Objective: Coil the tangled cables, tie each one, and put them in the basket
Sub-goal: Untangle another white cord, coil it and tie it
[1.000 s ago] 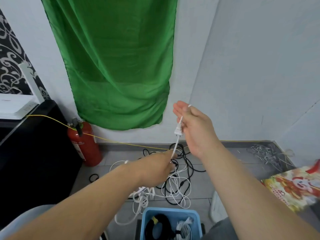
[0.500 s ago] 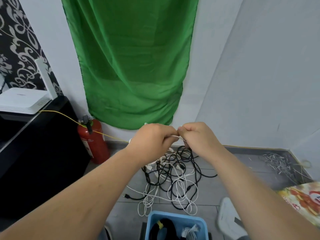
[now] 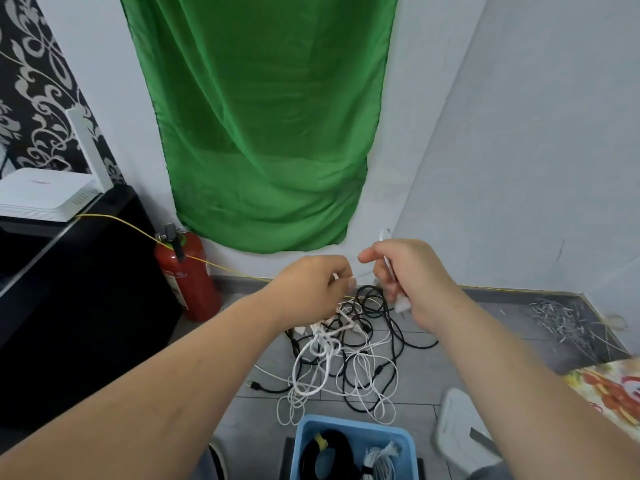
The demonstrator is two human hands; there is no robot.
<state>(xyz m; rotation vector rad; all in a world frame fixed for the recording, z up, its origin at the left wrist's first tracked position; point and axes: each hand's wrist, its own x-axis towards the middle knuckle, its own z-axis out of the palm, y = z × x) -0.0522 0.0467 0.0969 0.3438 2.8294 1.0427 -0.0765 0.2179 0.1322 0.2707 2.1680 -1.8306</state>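
**Grey tile, pale walls, and a knot of cables in the corner**

Grey tiles cover the floor (image 3: 256, 420) of a narrow corner where two pale walls meet. A green cloth (image 3: 263, 133) hangs down the back wall, its lower edge just above the skirting. To its left stands a red extinguisher (image 3: 187, 278), upright against the wall and beside a black cabinet (image 3: 86, 289). A white router (image 3: 45, 195) sits on top of the cabinet, in front of black wallpaper (image 3: 34, 81) with a silver pattern. A thin yellow wire (image 3: 131, 225) runs from the router past the extinguisher and along the foot of the walls. Pale scraps (image 3: 561, 320) lie heaped in the far right corner, near a bright printed bag (image 3: 609, 386).

The tangle (image 3: 346, 358) of black and white cables lies on the tiles in the middle, just beyond the blue basket (image 3: 356, 424). A coiled black cable with a yellow tie and a bundled white one are in the basket.

Both hands are raised over the tangle, close together but apart. The left hand (image 3: 311, 289) has its fingers curled and pinches a white cable (image 3: 389, 268) that rises from the heap. The right hand (image 3: 408, 278) grips that cable in its fist, with a loop showing above the hand and the plug below it.
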